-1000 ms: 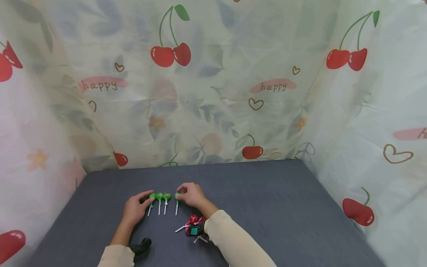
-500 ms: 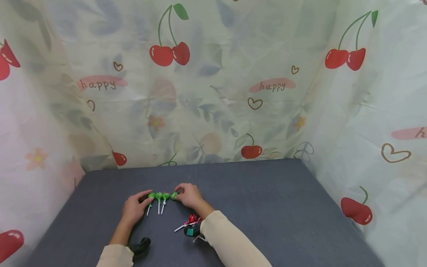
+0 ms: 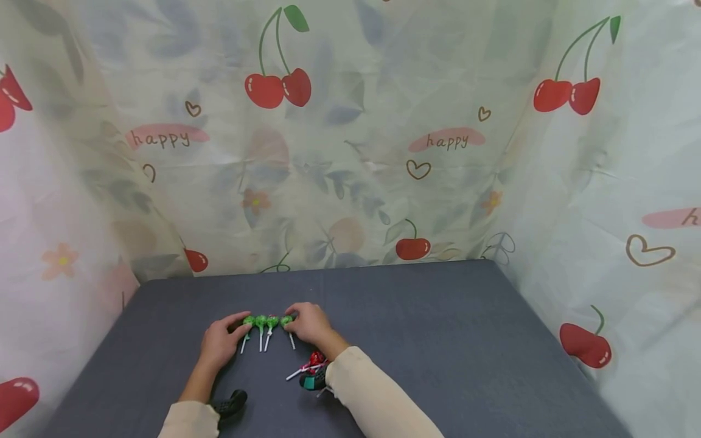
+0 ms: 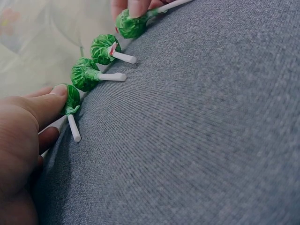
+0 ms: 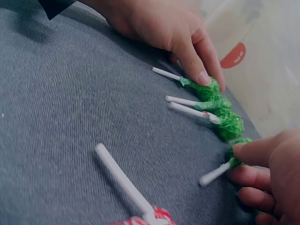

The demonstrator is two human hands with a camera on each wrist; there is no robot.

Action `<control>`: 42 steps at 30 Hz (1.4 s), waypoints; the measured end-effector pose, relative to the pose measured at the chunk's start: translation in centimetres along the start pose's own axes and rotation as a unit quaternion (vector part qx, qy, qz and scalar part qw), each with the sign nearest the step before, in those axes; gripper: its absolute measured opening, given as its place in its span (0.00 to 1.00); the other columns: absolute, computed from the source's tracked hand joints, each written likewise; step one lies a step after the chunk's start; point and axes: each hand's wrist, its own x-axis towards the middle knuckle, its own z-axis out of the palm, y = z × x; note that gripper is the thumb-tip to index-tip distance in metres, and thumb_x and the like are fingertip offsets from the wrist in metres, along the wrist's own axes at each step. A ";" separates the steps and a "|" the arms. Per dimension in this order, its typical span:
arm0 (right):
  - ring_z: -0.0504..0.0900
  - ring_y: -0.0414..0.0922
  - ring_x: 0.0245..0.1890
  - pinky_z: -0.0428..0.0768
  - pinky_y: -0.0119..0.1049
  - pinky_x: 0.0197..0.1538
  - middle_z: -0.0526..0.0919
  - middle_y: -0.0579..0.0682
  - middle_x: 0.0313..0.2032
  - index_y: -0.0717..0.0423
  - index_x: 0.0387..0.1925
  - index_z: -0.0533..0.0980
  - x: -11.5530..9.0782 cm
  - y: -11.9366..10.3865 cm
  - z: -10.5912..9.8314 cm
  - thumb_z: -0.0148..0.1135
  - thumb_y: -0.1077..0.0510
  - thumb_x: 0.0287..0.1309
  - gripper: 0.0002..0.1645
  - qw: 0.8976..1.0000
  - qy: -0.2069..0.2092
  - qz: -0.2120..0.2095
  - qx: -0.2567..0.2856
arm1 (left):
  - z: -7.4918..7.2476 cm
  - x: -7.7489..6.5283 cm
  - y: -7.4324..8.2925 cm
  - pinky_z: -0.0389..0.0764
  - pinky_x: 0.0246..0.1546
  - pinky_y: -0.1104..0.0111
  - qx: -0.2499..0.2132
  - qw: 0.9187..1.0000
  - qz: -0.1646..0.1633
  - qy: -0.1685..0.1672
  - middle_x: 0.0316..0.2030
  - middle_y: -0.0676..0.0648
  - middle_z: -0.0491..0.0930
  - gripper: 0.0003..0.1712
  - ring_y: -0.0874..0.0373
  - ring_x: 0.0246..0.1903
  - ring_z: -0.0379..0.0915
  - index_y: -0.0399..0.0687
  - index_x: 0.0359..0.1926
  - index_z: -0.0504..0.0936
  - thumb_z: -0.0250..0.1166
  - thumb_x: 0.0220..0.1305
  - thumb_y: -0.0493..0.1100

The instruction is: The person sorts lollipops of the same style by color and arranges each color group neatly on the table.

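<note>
Several green-wrapped lollipops lie in a row on the grey cloth, white sticks toward the person. My left hand (image 3: 220,342) pinches the head of the leftmost lollipop (image 4: 71,99) between thumb and fingers. Beside it, two more green lollipops, a second one (image 4: 85,74) and a third one (image 4: 100,48), lie with their heads touching and no hand on them. At the right end my right hand (image 3: 310,322) pinches the head of another green lollipop (image 5: 241,141), its stick slanting away from the others. A small gap separates that head from the third one in the head view.
Red-wrapped lollipops (image 3: 316,358) lie in a small pile partly under the right wrist; how many is hidden. One white stick (image 5: 123,179) points out of it. The grey table (image 3: 427,340) ends at a cherry-printed curtain (image 3: 350,182) behind and at the sides.
My right hand has shifted slightly left with its green lollipop, whose stick now tilts to the lower right. My left hand stays on the leftmost lollipop.
</note>
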 end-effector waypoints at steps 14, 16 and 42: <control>0.78 0.40 0.29 0.75 0.33 0.34 0.83 0.40 0.28 0.48 0.34 0.85 0.2 -0.3 1.0 0.75 0.50 0.49 0.10 0.996 0.070 0.060 0.006 | 0.1 0.0 0.0 0.64 0.58 0.43 0.002 1.000 -0.003 0.001 0.59 0.36 0.75 0.23 0.36 0.60 0.67 0.46 0.61 0.79 0.63 0.68 0.47; 0.77 0.40 0.27 0.74 0.33 0.33 0.81 0.39 0.26 0.47 0.33 0.85 0.2 -0.4 1.1 0.75 0.49 0.49 0.10 0.995 0.079 0.069 0.002 | 0.1 0.1 0.0 0.64 0.58 0.43 0.003 1.000 -0.003 0.002 0.59 0.36 0.75 0.22 0.36 0.60 0.67 0.46 0.61 0.79 0.63 0.68 0.47; 0.72 0.39 0.23 0.72 0.35 0.31 0.77 0.37 0.21 0.45 0.37 0.84 0.0 -0.5 1.4 0.75 0.48 0.49 0.13 0.994 0.077 0.081 0.015 | 0.1 0.1 0.1 0.64 0.58 0.43 0.006 1.000 -0.001 0.007 0.58 0.35 0.75 0.22 0.36 0.59 0.67 0.45 0.60 0.79 0.64 0.67 0.45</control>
